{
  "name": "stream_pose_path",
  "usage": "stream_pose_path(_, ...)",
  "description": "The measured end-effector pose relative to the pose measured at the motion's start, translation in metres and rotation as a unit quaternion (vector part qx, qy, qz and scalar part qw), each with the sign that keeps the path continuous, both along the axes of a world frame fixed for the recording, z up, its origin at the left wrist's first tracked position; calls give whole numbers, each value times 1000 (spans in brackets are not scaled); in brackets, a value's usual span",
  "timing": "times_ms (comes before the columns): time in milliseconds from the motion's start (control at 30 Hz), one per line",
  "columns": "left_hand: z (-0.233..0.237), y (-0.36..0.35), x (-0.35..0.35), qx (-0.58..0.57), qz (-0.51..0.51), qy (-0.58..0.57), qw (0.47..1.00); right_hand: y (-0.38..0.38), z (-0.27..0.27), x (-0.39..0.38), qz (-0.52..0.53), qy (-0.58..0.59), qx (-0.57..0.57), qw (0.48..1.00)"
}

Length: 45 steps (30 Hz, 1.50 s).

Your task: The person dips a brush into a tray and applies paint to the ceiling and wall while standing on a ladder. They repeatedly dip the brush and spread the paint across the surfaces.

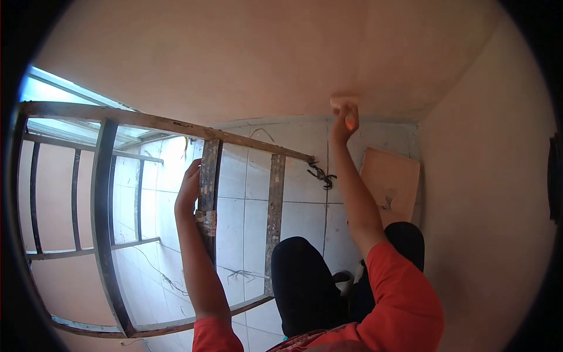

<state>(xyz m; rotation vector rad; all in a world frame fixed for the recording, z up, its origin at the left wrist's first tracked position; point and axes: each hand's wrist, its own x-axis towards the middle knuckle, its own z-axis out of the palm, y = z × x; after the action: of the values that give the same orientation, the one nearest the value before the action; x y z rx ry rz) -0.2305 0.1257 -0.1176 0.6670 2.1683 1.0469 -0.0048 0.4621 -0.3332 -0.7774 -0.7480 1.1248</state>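
My right hand (346,121) is closed round a flat, pale-headed tool (345,101) with an orange handle end. The tool's wide head lies against the lower part of the pinkish wall (281,58), slightly blurred. On the left, my left hand (189,186) is wrapped round a paint-spattered rung of the wooden ladder (210,176), its fingertips partly hidden behind the wood. Dark cord (322,175) is tied at the end of the ladder's upper rail, between my two arms.
A pinkish board (390,182) lies on the white tiled floor (305,217), right of my right forearm. Another wall (481,193) rises along the right side. A glazed window frame (70,97) stands at far left. Thin wire (167,281) lies across the floor tiles.
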Motion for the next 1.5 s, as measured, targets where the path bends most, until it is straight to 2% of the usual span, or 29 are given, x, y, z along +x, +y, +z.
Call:
stream_pose_path(133,-4,0,1,1,3,-3,1000,3,111,8,3,42,70,997)
stream_pose_path(200,8,3,11,-7,14,-7,1000,-3,129,10,-1,-16,225,974)
stream_pose_path(300,4,0,7,-23,8,20,999,8,64,-6,-26,-40,188,981)
stream_pose_path(367,-5,-4,-7,1,-10,18,1000,-3,-13,-9,-50,-61,87,993)
stream_pose_path(433,-7,-4,-7,-2,-10,-5,1000,-13,-90,2,2,-119,-6,993)
stream_pose_path(467,-8,-4,-7,4,-11,-8,1000,-24,-80,8,0,-118,-2,993)
stream_pose_path(533,-8,-4,-7,4,-10,-16,1000,-38,-33,16,13,-13,-96,995)
stream_pose_path(567,-8,-5,-8,-3,-8,-27,1000,-31,-8,10,15,-12,-91,996)
stream_pose_path(633,-9,-7,-7,6,-12,-21,1000,-4,49,-6,-41,45,43,997)
stream_pose_path(700,-5,-2,-2,-14,7,-16,1000,19,134,-9,-1,52,20,998)
stream_pose_path(800,12,6,16,-14,8,4,1000,15,276,0,31,85,90,992)
stream_pose_path(867,8,7,12,-17,-1,15,1000,9,335,7,36,107,118,987)
stream_pose_path(900,10,7,12,-28,-9,27,999,10,354,7,35,97,183,978)
stream_pose_path(933,14,8,16,-31,6,27,999,9,366,5,33,88,248,964)
stream_pose_path(967,12,7,13,-23,9,28,999,9,363,0,37,90,256,962)
stream_pose_path(1000,6,6,9,-12,4,18,1000,13,342,-8,-8,56,263,963)
stream_pose_path(1100,14,7,17,-1,3,-6,1000,36,228,-23,-110,-93,330,933)
stream_pose_path(1167,8,5,14,4,-1,11,1000,20,173,-16,-56,-160,266,949)
stream_pose_path(1200,8,7,13,9,2,12,1000,7,172,-11,-53,-158,271,948)
stream_pose_path(1233,9,7,14,6,8,1,1000,-8,170,-5,-14,-137,213,967)
stream_pose_path(1267,9,6,15,2,12,-10,1000,-18,171,-2,24,-117,153,981)
stream_pose_path(1300,9,5,14,4,11,-10,1000,-20,179,-3,23,-117,155,981)
stream_pose_path(1367,4,6,9,4,2,2,1000,-16,209,-4,21,-40,137,990)
stream_pose_path(1500,-10,6,0,36,2,-3,999,19,339,-3,43,-62,209,975)
